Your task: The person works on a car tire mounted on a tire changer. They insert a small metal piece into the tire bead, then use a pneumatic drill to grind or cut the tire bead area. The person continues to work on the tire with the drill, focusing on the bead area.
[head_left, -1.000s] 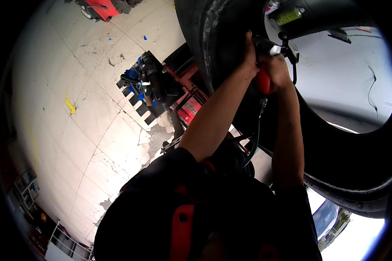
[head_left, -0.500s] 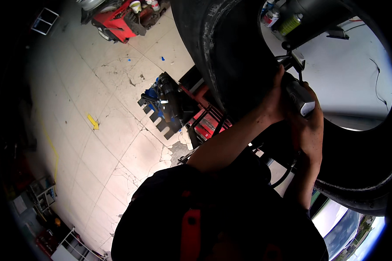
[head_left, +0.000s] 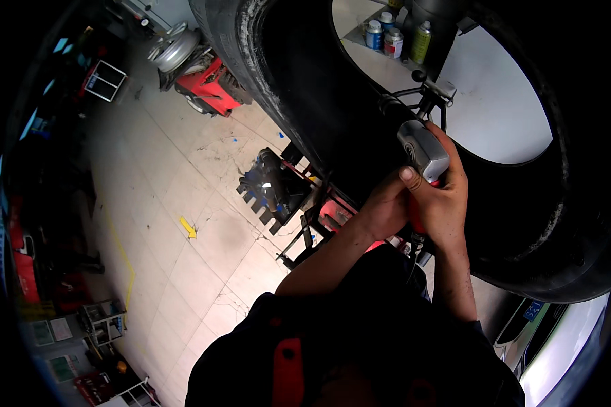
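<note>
Both my hands are at a pistol-shaped air tool (head_left: 424, 150) with a silver body and a red grip, in front of a large black tyre (head_left: 251, 51). My right hand (head_left: 445, 203) is closed around the grip, its thumb behind the silver body and its index finger along the side. Against the grip's left side, my left hand (head_left: 385, 209) is closed, with most of its fingers hidden. The tool's front end points away from me, near the tyre's inner edge; its tip is hidden. Below the grip hangs a hose fitting (head_left: 417, 241).
Through the tyre's opening show a metal bracket with a black knob (head_left: 419, 76), a green spray can (head_left: 421, 42) and several small cans (head_left: 392, 43). Left lie a black slotted tool holder (head_left: 268, 186), a red machine part (head_left: 210, 88) and a silver wheel rim (head_left: 176, 49).
My view has shifted, so the tyre and floor things appear elsewhere in it. The air tool is turned differently in my hands, and its red grip now shows. Both hands stay on it.
</note>
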The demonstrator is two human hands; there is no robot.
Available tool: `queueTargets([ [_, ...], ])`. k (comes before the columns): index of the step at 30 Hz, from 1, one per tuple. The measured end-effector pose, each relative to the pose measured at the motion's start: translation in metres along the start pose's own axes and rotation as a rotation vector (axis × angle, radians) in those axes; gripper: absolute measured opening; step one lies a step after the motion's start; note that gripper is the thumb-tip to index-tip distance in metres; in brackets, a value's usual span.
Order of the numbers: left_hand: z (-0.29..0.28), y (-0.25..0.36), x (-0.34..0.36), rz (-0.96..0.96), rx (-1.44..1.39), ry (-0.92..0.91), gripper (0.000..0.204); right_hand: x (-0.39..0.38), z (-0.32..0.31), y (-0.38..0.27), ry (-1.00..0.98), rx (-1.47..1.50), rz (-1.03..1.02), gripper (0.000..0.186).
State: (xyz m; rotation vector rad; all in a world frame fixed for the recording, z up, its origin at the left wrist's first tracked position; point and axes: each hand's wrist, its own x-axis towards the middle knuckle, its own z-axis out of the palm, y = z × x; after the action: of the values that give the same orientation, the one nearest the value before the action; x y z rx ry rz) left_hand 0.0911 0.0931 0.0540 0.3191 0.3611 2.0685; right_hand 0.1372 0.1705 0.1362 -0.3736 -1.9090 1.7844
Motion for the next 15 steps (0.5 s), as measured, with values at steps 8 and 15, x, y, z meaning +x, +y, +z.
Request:
queueTargets([
  [8, 0.019, -0.010, 0.013, -0.066, 0.134, 0.163, 0.041, -0.007, -0.018, 0.006, 0.176, 0.111, -0.043, 0.068],
  [15, 0.005, 0.000, 0.007, -0.121, 0.029, 0.044, 0.038, -0.005, -0.017, 0.014, 0.109, 0.165, -0.028, 0.068],
])
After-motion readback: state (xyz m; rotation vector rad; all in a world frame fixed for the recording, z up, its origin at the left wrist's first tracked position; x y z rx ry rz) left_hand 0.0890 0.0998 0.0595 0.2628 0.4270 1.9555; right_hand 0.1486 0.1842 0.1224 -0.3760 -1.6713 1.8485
